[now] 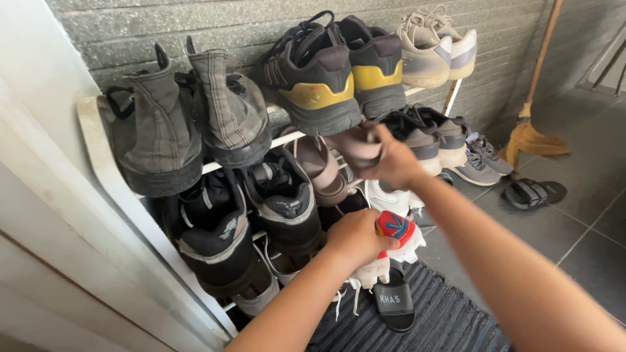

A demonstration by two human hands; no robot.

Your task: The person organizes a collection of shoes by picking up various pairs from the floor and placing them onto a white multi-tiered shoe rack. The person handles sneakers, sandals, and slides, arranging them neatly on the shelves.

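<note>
My right hand (390,158) grips a dusty pink sandal (355,146) at the middle tier of a white shoe rack (104,173); a matching pink sandal (321,171) leans on that tier just to the left. My left hand (355,238) is lower and closed on a white sneaker with a red and blue heel (398,229), held in front of the lower tier. Black sneakers (280,199) sit on the rack left of both hands.
Grey high-top boots (189,120), black-and-yellow sneakers (339,72) and beige sneakers (433,49) fill the top tier. A black slide (394,300) lies on a dark ribbed mat (450,316). Grey sneakers (479,163), a black sandal (533,193) and a broom (531,133) are on the tiled floor at right.
</note>
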